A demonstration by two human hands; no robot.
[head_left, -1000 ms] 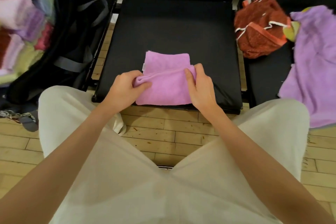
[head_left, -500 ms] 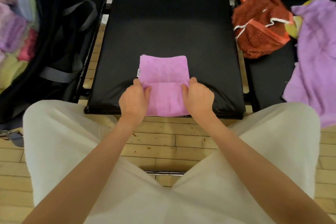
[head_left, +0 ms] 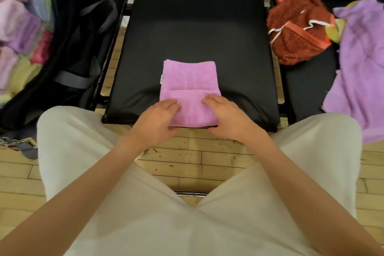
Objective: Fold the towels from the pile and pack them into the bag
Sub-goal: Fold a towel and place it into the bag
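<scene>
I've folded the pink towel (head_left: 188,81) flatter; both hands, left (head_left: 156,119) and right (head_left: 225,118), pinch its end at the seat's (head_left: 197,29) front edge, long axis running front-to-back.

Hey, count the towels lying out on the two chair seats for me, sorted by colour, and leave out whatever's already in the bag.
Pink towel, partly folded, both hands on its near end: 1
Rust-red towel, crumpled: 1
Lilac towel, unfolded: 1
Yellow-green towel, mostly hidden beneath the lilac one: 1
Total: 4
</scene>
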